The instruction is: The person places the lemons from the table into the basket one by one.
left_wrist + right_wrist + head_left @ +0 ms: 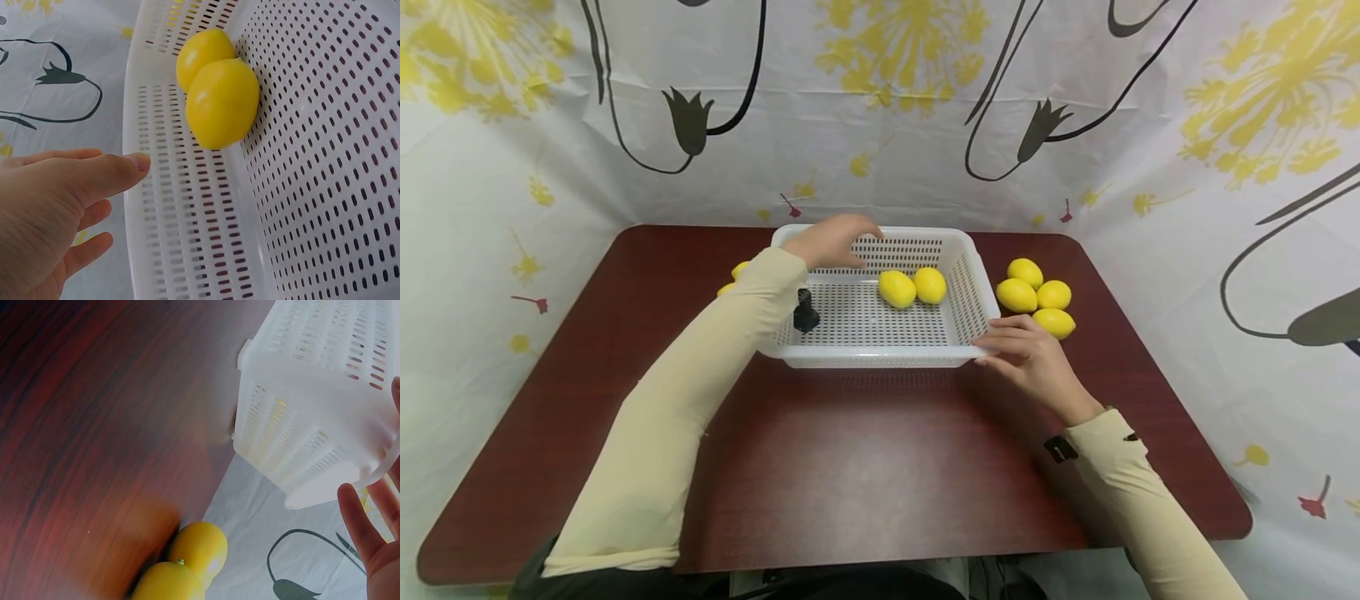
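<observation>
A white perforated plastic basket [880,354] is at the back middle of the table, with two lemons [913,287] lying side by side inside, near its far wall. My left hand [835,242] is over the far left part of the basket. In the left wrist view, its thumb lies by the basket rim, and its loosely bent fingers hold nothing. At the near right corner, my right hand [1022,350] grips the basket rim between thumb and fingers. In the right wrist view only part of that hand [381,550] shows, around the rim.
Several lemons [1033,292] lie on the dark red-brown table [865,467] right of the basket, close to my right hand. More lemons [739,270] are left of it, partly hidden by my left sleeve. Behind the table hangs a flower-patterned white sheet [880,158].
</observation>
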The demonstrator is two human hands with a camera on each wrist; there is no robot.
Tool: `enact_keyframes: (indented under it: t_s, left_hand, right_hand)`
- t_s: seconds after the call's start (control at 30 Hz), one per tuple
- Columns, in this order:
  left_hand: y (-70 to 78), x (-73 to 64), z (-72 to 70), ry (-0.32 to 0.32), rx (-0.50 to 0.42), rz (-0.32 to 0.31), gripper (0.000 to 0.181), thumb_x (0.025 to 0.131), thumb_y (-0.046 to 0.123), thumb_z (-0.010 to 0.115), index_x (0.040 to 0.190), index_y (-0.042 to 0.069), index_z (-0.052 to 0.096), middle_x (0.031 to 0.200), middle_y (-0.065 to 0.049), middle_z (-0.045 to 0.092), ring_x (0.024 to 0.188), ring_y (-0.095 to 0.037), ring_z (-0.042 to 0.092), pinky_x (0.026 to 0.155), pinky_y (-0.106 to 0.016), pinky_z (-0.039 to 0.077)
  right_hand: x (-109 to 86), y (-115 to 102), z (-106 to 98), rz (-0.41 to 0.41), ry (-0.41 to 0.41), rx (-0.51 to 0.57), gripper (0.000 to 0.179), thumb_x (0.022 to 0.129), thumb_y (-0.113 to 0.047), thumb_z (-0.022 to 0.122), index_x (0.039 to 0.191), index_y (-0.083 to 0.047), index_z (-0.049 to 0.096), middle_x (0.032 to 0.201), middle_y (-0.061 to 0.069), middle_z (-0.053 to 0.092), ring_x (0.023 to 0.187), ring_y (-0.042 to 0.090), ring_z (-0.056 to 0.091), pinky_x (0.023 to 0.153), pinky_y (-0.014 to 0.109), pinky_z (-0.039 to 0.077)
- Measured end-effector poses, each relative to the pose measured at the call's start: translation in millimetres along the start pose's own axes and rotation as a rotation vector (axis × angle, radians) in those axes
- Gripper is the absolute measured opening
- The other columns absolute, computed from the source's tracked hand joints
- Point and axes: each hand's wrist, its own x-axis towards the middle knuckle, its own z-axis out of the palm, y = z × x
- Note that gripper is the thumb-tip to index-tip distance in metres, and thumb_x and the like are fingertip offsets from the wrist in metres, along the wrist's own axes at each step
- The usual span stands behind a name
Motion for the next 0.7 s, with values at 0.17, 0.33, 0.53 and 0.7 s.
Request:
enact_keyframes:
  t_s: [0.17,0.33,0.53,0.7]
  left_hand:
    - [-3.6,-6.2,-1.8,-0.005,-0.001,-0.033,0.058,0.091,0.015,0.076,0.144,0.006,0.053,0.150,-0.012,0.048,0.141,-0.029,0.040,0.118,-0.041,0.030]
    - [-9.1,-12.2,-3.8,-0.006,-0.012,-0.056,0.059,0.092,0.019,0.075,0.145,0.007,0.052,0.151,-0.011,0.047,0.140,-0.029,0.041,0.116,-0.042,0.034]
    - [-12.8,-23.2,-14.5,-0.009,-0.020,-0.082,0.061,0.092,0.019,0.075,0.146,0.007,0.051,0.152,-0.012,0.046,0.141,-0.031,0.040,0.114,-0.045,0.035]
    - [-20.8,-31.6,-19.9,0.001,-0.008,-0.102,0.059,0.094,0.020,0.073,0.147,0.008,0.050,0.152,-0.012,0.046,0.142,-0.031,0.038,0.115,-0.046,0.034]
  right_hand:
    - [-0.7,1,0,0.004,-0.003,0.005,0.036,0.072,-0.012,0.090,0.106,-0.008,0.080,0.103,0.004,0.076,0.112,0.030,0.061,0.096,0.021,0.044]
    - [-1.2,2,1,0.012,-0.007,0.007,0.033,0.077,-0.023,0.086,0.106,-0.009,0.080,0.103,0.003,0.076,0.113,0.029,0.060,0.096,0.021,0.044]
    - [-1.5,2,1,-0.001,0.004,0.004,0.038,0.070,-0.009,0.091,0.106,-0.008,0.080,0.104,0.005,0.076,0.112,0.030,0.060,0.097,0.023,0.044]
    - [-1.4,4,2,-0.011,0.015,0.010,0.044,0.085,-0.046,0.072,0.106,-0.008,0.080,0.104,0.005,0.076,0.112,0.030,0.060,0.097,0.022,0.044]
